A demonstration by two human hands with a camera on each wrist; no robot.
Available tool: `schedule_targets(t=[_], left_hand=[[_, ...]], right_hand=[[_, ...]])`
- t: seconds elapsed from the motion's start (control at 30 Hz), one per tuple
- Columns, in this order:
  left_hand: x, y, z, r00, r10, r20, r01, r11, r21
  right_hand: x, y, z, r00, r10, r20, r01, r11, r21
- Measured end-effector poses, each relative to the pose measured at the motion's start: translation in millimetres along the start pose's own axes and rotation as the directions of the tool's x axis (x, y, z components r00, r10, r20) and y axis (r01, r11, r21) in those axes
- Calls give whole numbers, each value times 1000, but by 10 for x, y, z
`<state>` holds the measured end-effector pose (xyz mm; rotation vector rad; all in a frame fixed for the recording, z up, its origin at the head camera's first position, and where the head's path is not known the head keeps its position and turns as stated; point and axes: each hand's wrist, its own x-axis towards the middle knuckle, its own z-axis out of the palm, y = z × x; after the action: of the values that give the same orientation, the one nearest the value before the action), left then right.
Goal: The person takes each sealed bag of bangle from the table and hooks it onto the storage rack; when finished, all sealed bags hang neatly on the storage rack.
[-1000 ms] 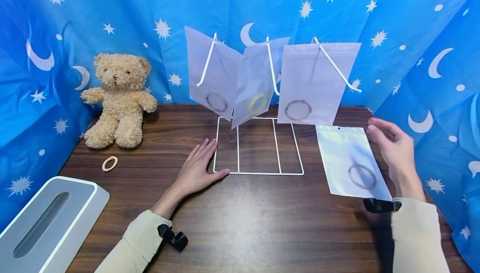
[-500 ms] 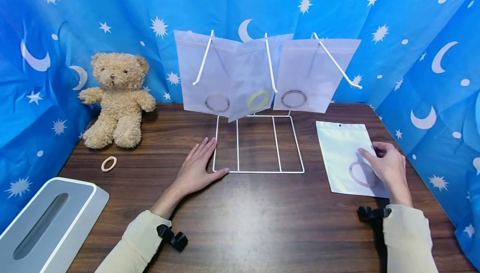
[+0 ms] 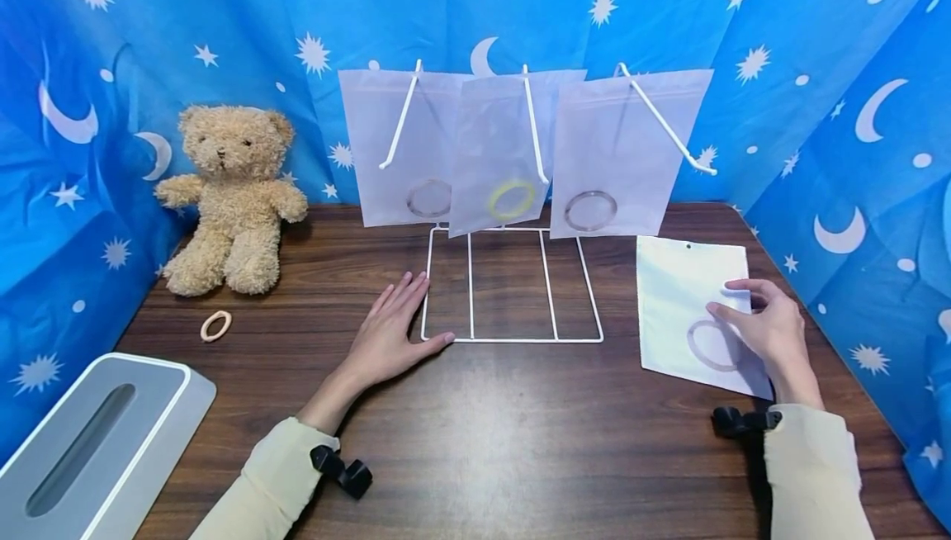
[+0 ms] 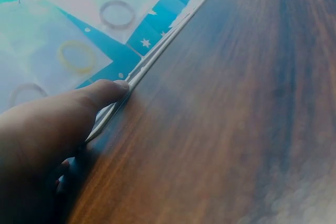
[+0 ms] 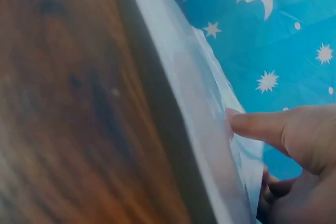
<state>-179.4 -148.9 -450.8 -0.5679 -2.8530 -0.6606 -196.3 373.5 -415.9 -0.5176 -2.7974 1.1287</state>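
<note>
My left hand [image 3: 390, 329] lies with straight fingers at the left front corner of a white wire display rack [image 3: 520, 342], its thumb on the front rod. At the right, my right hand [image 3: 773, 329] pinches the right edge of a white zip bag [image 3: 672, 300]. This bag has a hole at its top, and a ring [image 3: 691, 350] shows through it. In the right wrist view the thumb [image 5: 257, 124] presses on the bag's face. Three translucent zip bags hang on the rack's hooks: a left one [image 3: 379, 127], a middle one [image 3: 490, 127] with a yellow ring, and a right one [image 3: 594, 135].
A teddy bear [image 3: 230, 193] sits at the back left, with a small wooden ring [image 3: 215, 326] in front of it. A grey and white tissue box [image 3: 159, 441] stands at the left front. Blue curtains [image 3: 245, 20] enclose the table's back and sides.
My right hand has come down onto the bag's right edge and gripped it; the bag has turned and shifted slightly right. The hanging bags have swung. My left hand has stayed put.
</note>
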Motion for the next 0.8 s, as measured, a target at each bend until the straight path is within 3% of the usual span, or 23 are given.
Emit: schedule_targets(t=[0.33, 0.5, 0.67, 0.8], left_hand=[[6, 17, -2, 1000, -1, -2, 1, 1000, 6], [6, 19, -4, 1000, 5, -2, -5, 1000, 9], [15, 12, 3, 1000, 7, 6, -7, 1000, 5], [8, 5, 1, 1000, -1, 8, 1, 1000, -3]], right_hand=[[8, 84, -49, 1000, 12, 24, -13, 998, 62], [-23, 34, -172, 998, 28, 58, -35, 992, 122], [-87, -81, -399, 996, 57, -61, -46, 985, 166], [-162, -222, -581, 987, 22, -157, 21, 962, 272]])
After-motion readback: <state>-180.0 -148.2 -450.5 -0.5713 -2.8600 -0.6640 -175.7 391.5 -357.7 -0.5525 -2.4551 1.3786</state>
